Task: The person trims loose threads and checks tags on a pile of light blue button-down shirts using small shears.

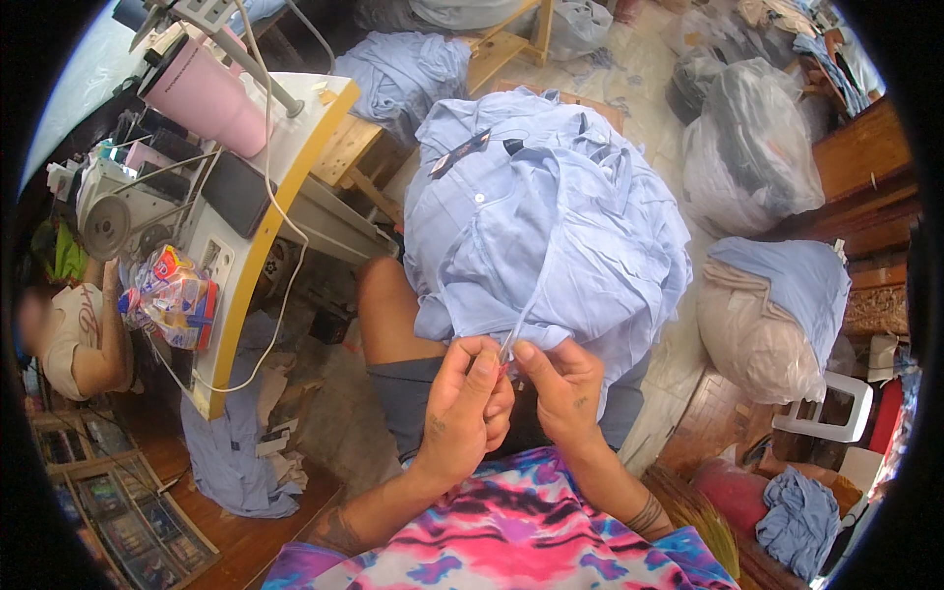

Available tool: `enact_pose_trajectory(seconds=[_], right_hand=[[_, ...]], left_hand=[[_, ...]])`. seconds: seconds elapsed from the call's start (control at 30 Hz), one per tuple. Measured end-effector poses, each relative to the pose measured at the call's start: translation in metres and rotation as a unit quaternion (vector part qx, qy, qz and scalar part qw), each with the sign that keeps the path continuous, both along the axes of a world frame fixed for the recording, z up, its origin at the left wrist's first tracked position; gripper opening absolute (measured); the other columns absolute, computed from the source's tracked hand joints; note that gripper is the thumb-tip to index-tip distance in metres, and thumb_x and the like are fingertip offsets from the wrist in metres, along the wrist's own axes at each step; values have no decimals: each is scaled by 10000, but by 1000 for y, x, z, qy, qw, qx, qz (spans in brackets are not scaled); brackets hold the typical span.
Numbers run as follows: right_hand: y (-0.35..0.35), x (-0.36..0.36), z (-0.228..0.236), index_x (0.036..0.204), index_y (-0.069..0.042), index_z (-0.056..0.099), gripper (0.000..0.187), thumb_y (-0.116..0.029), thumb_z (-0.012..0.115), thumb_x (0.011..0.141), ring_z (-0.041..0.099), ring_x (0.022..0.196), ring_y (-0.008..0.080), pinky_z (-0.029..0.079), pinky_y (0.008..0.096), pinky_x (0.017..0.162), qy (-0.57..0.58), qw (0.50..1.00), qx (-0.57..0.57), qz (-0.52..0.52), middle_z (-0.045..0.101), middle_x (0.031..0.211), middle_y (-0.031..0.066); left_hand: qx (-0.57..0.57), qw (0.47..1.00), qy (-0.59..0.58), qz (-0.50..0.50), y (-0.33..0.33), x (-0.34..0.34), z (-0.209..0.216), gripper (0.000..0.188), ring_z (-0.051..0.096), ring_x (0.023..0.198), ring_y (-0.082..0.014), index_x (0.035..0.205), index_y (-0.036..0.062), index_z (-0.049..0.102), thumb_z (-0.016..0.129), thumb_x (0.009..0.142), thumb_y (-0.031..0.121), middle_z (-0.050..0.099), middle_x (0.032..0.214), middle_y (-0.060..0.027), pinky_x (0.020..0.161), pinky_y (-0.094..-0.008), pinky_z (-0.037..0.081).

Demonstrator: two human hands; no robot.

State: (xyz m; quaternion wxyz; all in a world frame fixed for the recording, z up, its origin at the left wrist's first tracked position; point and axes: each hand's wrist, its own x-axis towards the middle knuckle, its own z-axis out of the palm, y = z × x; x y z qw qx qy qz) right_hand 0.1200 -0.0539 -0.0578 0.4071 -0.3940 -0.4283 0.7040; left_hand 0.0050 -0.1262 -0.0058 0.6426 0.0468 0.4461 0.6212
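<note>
A heap of light blue garments point(551, 226) rests in front of me, over my lap, with a dark tag point(460, 154) and a small white button showing on top. My left hand point(467, 393) is closed at its near edge. Between its fingers is a small tool point(502, 371) with a bit of red and a thin metal tip; its exact kind is too small to tell. My right hand point(559, 385) pinches the edge of the blue cloth beside that tip. The two thumbs nearly meet, and the fingertips beneath are partly hidden.
At left stands a yellow-edged sewing table point(339, 103) with a pink tumbler point(211, 98), a phone point(236, 194) and a bread bag point(172, 300); a white cable hangs over it. Another person point(93, 344) is at far left. Full plastic bags point(752, 147) and a cloth-topped sack point(767, 315) stand right.
</note>
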Motion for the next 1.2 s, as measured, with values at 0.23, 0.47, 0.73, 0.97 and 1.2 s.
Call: enact_pose_trajectory(seconds=[0.23, 0.47, 0.73, 0.97, 1.2], right_hand=[[16, 8, 7, 1035, 20, 772, 118, -70, 762, 959, 581, 756, 30, 438, 206, 633, -45, 997, 20, 62, 725, 868, -7], [18, 5, 4, 1068, 18, 763, 146, -98, 746, 980, 571, 749, 29, 418, 207, 611, 2, 998, -9, 62, 723, 898, -1], [17, 6, 10, 1114, 20, 748, 162, -91, 722, 998, 617, 833, 50, 466, 213, 700, 30, 997, -35, 69, 733, 960, 9], [10, -1, 10, 1116, 35, 750, 165, -74, 714, 998, 654, 895, 78, 517, 231, 791, 26, 998, -13, 47, 749, 978, 26], [19, 4, 9, 1086, 27, 764, 137, -60, 715, 992, 658, 902, 72, 528, 240, 785, -27, 994, 32, 98, 767, 994, 43]], left_hand=[[-8, 1000, -14, -23, -4, -10, 2, 288, 311, 469, -49, 1185, 110, 480, 452, 1128, 392, 442, 723, -6, 390, -219, 276], [-25, 995, 38, -84, 0, -15, 2, 451, 336, 446, -63, 1253, 82, 490, 428, 1108, 504, 465, 744, -33, 379, -228, 356], [-28, 992, -6, -119, 2, -26, 8, 308, 330, 442, -60, 1184, 103, 497, 531, 1094, 395, 476, 767, -33, 368, -224, 314], [-5, 997, -6, -76, 3, -18, 8, 250, 319, 446, -54, 1170, 103, 481, 567, 1088, 323, 464, 764, -25, 373, -217, 245], [9, 998, -14, -53, 1, -17, 3, 212, 283, 442, -52, 1145, 101, 486, 562, 1093, 292, 445, 753, -19, 371, -214, 225]])
